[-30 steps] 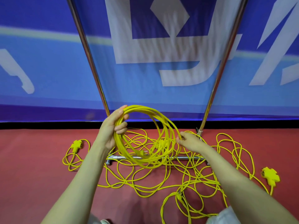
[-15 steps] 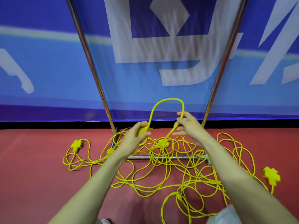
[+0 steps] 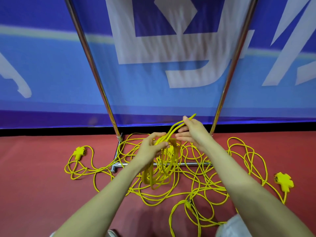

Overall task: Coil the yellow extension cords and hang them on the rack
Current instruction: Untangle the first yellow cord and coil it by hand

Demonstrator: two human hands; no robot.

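The coil (image 3: 159,170), round a second ago, now hangs squeezed in the gripping left hand (image 3: 150,147) above the rack's base bar (image 3: 193,164), while the right hand (image 3: 193,132) pinches a cord loop (image 3: 174,130) up, likely to tie it off.

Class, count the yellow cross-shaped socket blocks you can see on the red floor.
2: one yellow cross-shaped socket block lies at far left, the other at far right. More may be hidden behind the held coil of yellow cord.

A coil (image 3: 160,170) of yellow cord hangs in long loops from the left hand (image 3: 150,147), one doubled strand rising to the right hand (image 3: 191,132). More cords (image 3: 196,183) sprawl tangled around the metal rack's (image 3: 96,72) foot.
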